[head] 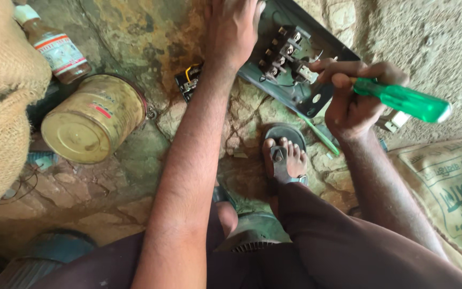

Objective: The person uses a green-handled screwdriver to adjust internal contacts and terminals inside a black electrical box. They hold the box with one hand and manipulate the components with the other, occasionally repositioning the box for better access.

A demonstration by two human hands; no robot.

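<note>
Two hands on the job: the left hand point(233, 29) presses flat, grip released, on the panel point(300, 80) lying on the stone floor point(135, 32), while the right hand point(351, 96) clenches a green screwdriver point(402, 100) at the terminal block point(284, 53), so he looks mid-screw, with steady tip alignment needed next.

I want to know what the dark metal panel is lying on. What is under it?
Rough stone floor shows around the metal panel. Directly beneath is covered; the left hand hides its top end.

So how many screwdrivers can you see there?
2. One green-handled screwdriver is gripped in the right hand at the metal panel; a thinner green one lies on the ground near the foot. Others may be hidden.
</note>
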